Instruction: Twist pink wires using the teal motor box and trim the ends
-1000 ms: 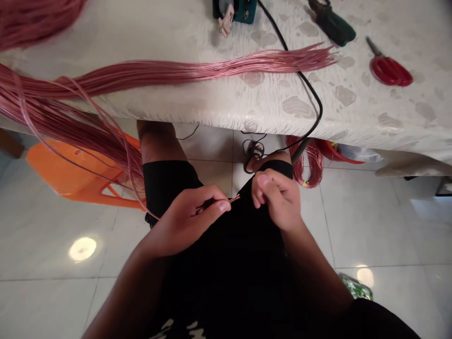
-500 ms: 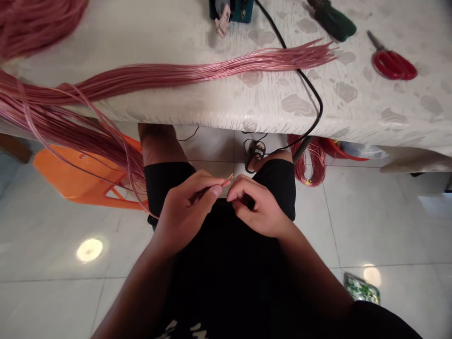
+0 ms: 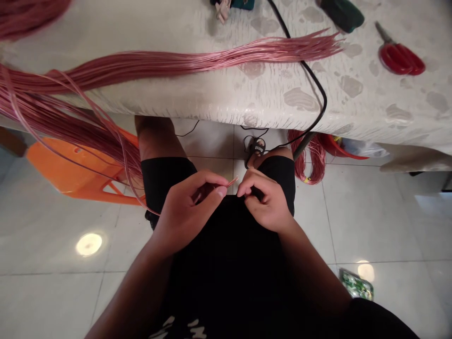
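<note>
We find the left hand (image 3: pixel 187 209) clamped on one thin pink wire (image 3: pixel 231 182) above the lap, the right hand (image 3: pixel 266 200) curled closed just beside it (any grip unclear). The long pink wire bundle (image 3: pixel 176 66) lies unworked across the white-covered bench (image 3: pixel 353 110).

Table (image 3: pixel 219 96) ahead of person, knees (image 3: pixel 155 136) under its edge. Long wire bundle (image 3: pixel 176 63) across tabletop, loose end toward right, other end over edge at left, hanging down to left hand (image 3: pixel 187 212). Right hand (image 3: pixel 266 202) just beside it, short wire tip (image 3: pixel 231 181) between them. Scissors (image 3: pixel 400 59) on table far right. Cable (image 3: pixel 319 80) crossing bundle, running over edge. Stool (image 3: pixel 81 174) on floor left of knees. Wire coil (image 3: pixel 305 162) under table, right of knees. Packet (image 3: pixel 356 285) on floor at right, contents hard to tell
</note>
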The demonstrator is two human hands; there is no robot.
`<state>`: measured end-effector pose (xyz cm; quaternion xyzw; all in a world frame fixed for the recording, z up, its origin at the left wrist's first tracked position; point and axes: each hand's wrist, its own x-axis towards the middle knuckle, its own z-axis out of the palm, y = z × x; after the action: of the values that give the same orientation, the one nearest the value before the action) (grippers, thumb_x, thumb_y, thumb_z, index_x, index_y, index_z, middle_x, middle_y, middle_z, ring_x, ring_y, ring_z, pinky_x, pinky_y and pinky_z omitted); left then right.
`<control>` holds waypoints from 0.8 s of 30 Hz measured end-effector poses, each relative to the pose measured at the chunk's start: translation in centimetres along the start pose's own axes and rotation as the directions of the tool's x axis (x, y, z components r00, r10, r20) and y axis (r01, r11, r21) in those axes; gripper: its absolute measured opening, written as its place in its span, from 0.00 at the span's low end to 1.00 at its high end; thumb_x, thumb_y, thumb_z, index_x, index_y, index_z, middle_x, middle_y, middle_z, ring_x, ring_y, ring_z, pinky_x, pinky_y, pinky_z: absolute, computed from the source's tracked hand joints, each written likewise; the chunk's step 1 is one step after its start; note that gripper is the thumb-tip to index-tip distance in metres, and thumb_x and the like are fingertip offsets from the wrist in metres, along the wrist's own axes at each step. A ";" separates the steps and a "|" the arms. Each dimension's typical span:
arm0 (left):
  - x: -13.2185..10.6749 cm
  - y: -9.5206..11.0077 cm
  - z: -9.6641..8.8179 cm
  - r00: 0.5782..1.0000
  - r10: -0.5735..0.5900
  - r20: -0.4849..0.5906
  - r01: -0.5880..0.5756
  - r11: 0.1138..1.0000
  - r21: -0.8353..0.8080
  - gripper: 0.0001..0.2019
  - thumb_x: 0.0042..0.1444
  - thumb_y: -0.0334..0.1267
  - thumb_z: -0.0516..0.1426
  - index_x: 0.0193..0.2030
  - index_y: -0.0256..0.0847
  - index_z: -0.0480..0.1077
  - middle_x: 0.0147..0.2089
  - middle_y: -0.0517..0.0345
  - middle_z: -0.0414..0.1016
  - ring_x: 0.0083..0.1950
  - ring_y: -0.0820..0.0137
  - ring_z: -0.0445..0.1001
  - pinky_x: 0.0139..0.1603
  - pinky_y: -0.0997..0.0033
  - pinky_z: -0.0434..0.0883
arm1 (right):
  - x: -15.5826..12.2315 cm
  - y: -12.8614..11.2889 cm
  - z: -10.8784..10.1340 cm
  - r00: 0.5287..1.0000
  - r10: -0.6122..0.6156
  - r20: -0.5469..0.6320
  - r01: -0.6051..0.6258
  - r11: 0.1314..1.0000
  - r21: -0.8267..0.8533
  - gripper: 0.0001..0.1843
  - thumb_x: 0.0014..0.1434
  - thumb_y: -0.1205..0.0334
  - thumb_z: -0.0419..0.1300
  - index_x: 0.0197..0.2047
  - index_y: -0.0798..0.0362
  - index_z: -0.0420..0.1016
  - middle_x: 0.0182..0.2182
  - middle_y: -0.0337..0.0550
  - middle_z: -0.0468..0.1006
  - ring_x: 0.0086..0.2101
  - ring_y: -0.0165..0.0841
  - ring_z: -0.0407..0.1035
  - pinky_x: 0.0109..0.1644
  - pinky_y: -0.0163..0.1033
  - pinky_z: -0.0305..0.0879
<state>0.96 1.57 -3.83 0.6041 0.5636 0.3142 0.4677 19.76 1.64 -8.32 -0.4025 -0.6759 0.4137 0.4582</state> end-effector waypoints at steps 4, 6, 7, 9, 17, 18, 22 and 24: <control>-0.1 0.0 0.0 1.000 0.025 0.012 -0.025 1.000 0.015 0.06 0.61 0.32 0.58 0.40 0.44 0.76 0.33 0.66 0.74 0.30 0.77 0.68 0.30 0.75 0.64 | -0.1 -0.1 -0.4 0.993 0.110 -0.036 -0.108 0.992 0.071 0.11 0.55 0.76 0.53 0.32 0.53 0.73 0.28 0.36 0.68 0.29 0.28 0.62 0.33 0.37 0.57; -0.1 0.0 0.0 0.999 0.034 0.013 -0.034 0.999 0.013 0.06 0.61 0.31 0.58 0.40 0.44 0.76 0.33 0.66 0.74 0.30 0.77 0.68 0.31 0.76 0.64 | -0.1 0.0 -0.6 0.997 0.069 -0.047 -0.064 0.994 0.092 0.12 0.54 0.77 0.53 0.35 0.53 0.74 0.31 0.38 0.69 0.32 0.30 0.64 0.37 0.38 0.61; -0.1 0.0 0.0 0.999 0.037 0.017 -0.037 0.999 0.008 0.05 0.61 0.31 0.58 0.39 0.44 0.76 0.33 0.66 0.74 0.30 0.78 0.68 0.31 0.76 0.64 | -0.1 0.1 -0.6 0.998 0.039 -0.048 -0.035 0.996 0.087 0.13 0.53 0.78 0.53 0.36 0.53 0.74 0.32 0.38 0.69 0.34 0.30 0.65 0.39 0.39 0.61; -0.1 0.1 0.1 0.999 0.040 0.024 -0.040 0.999 -0.001 0.05 0.61 0.31 0.58 0.39 0.43 0.76 0.33 0.66 0.74 0.31 0.78 0.69 0.32 0.76 0.65 | -0.2 0.0 -0.7 0.998 0.047 -0.030 -0.044 0.996 0.080 0.12 0.55 0.77 0.54 0.36 0.52 0.74 0.32 0.38 0.69 0.33 0.30 0.65 0.38 0.38 0.61; -0.5 -0.1 0.5 0.999 0.038 -0.008 -0.038 0.999 -0.018 0.03 0.61 0.34 0.59 0.38 0.44 0.75 0.34 0.66 0.75 0.35 0.76 0.72 0.36 0.77 0.67 | -0.2 -1.3 -0.1 0.992 0.118 0.043 -0.123 0.981 0.148 0.07 0.65 0.60 0.59 0.35 0.52 0.71 0.30 0.37 0.71 0.30 0.28 0.65 0.37 0.36 0.62; -0.5 -0.2 0.6 1.000 0.026 -0.006 -0.026 0.999 -0.022 0.02 0.61 0.35 0.59 0.39 0.44 0.74 0.35 0.65 0.75 0.35 0.75 0.72 0.36 0.77 0.68 | -0.2 -1.4 0.2 0.992 0.111 0.051 -0.118 0.981 0.154 0.08 0.66 0.60 0.59 0.35 0.53 0.70 0.30 0.37 0.71 0.30 0.28 0.65 0.37 0.36 0.62; -0.5 -0.8 0.8 1.000 -0.017 0.020 0.017 1.000 -0.009 0.03 0.61 0.39 0.59 0.39 0.44 0.73 0.33 0.65 0.74 0.33 0.74 0.72 0.34 0.76 0.68 | -0.1 -1.2 1.1 0.987 0.156 0.036 -0.159 0.979 0.130 0.10 0.67 0.59 0.58 0.33 0.52 0.68 0.28 0.36 0.69 0.28 0.27 0.63 0.35 0.34 0.60; -0.4 -0.9 0.8 0.999 -0.013 0.034 0.013 1.000 0.008 0.05 0.61 0.41 0.58 0.39 0.44 0.72 0.31 0.65 0.73 0.32 0.73 0.72 0.34 0.75 0.68 | -0.1 -1.1 1.4 0.985 0.169 0.027 -0.171 0.979 0.110 0.12 0.67 0.59 0.56 0.31 0.52 0.67 0.27 0.36 0.69 0.28 0.27 0.63 0.35 0.34 0.60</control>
<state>1.27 0.93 -4.91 0.6075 0.5608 0.2986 0.4767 18.30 0.88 -7.68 -0.4288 -0.6186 0.4924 0.4370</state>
